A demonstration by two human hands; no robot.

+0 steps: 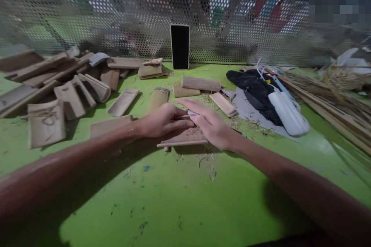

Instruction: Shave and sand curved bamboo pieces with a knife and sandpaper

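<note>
My left hand (164,120) rests on a curved bamboo piece (185,137), with its fingers pressed along the upper part. Opposite it, my right hand (210,125) is closed with its fingertips around a small pale thing, mostly hidden by the fingers, over the same piece. A slim dark and green tip (240,133) shows beside my right wrist; whether the hand touches it I cannot tell. Thin shavings (211,166) lie just below the bamboo piece. Behind my left hand stands out another bamboo piece (159,98) on the green table (168,200).
Bamboo pieces (74,98) are heaped at the left. A phone (180,47) stands upright against a perforated metal screen (130,15). To the right are a black cloth (257,94), a white power bank-like object (289,114) with a cable, and long strips (327,104).
</note>
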